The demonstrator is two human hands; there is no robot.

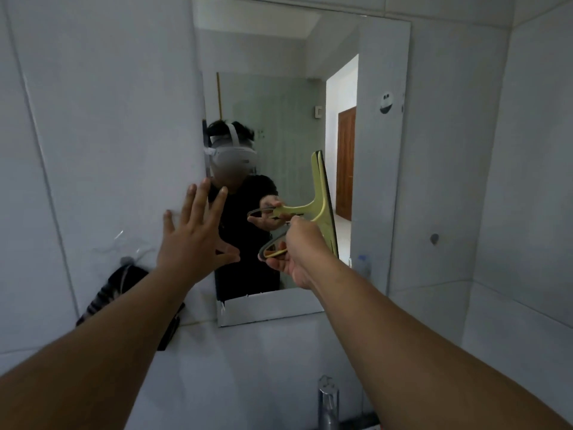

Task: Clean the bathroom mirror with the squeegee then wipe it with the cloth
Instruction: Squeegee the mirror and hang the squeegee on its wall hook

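The rectangular mirror (372, 150) hangs on the white tiled wall straight ahead. My right hand (297, 252) grips the looped handle of a yellow-green squeegee (325, 209), whose black blade stands upright against the glass right of centre. The squeegee's reflection shows just left of it. My left hand (192, 240) is spread flat with fingers apart at the mirror's left edge, holding nothing. A dark striped cloth (124, 290) hangs on the wall below and left of that hand.
A chrome tap (328, 401) rises at the bottom centre. A small hook (434, 238) sticks out of the wall right of the mirror. The mirror reflects a person in black, a doorway and a wooden door.
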